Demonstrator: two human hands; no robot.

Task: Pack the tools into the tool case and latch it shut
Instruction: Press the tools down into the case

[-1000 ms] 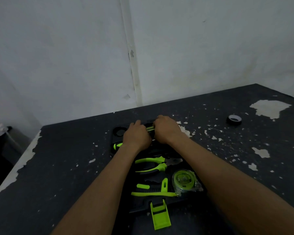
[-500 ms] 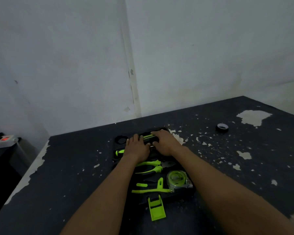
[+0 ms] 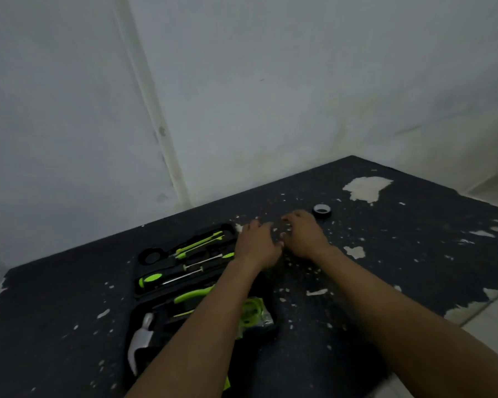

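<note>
The open black tool case (image 3: 144, 294) lies on the dark table, left of centre. In it sit a green-and-black screwdriver (image 3: 151, 280), slim green tools (image 3: 200, 242) at the far end, green-handled pliers (image 3: 193, 294), a green tape measure (image 3: 253, 310) and a silver hammer head (image 3: 143, 338). A round recess (image 3: 151, 257) at the case's far left is empty. My left hand (image 3: 256, 245) is just past the case's right far corner, fingers loosely bent, nothing in it. My right hand (image 3: 305, 237) is beside it, over bare table. A black tape roll (image 3: 321, 210) lies just beyond the right hand.
The table (image 3: 385, 254) is dark with pale chipped patches. Its right edge (image 3: 472, 310) and left edge (image 3: 0, 291) are in view. A white wall (image 3: 242, 96) stands close behind the far edge. My forearms cross over the near half of the case.
Both hands have left the far end of the case and moved right, towards the tape roll. The slim green tools they covered now show. The view has swung right and upward.
</note>
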